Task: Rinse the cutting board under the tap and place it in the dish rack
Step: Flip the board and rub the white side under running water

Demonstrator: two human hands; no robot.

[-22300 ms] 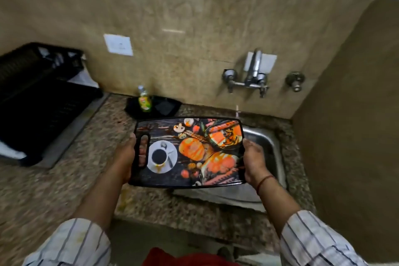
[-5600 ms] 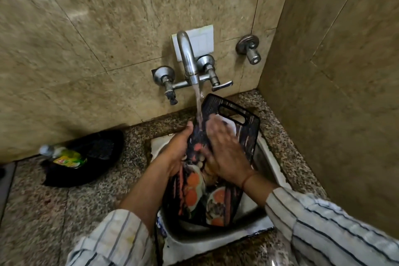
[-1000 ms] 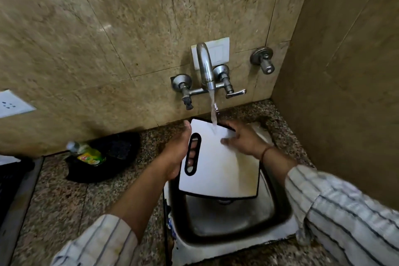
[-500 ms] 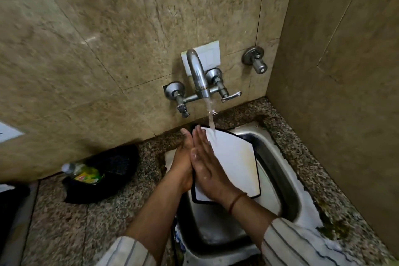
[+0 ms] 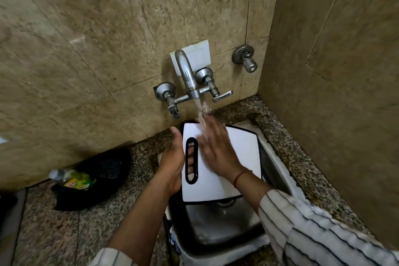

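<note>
Cutting board white side up, black rim, held level over steel sink. Far end under tap, handle slot at left.

Left hand grips board's left edge. Thumb stretched along edge toward wall; fingers curled beneath, showing through slot.

Right hand flat on white face. Fingers straight, close together, blurred. Water stream lands on them at far end.

Left on granite counter: black tray holding green-labelled bottle.
</note>
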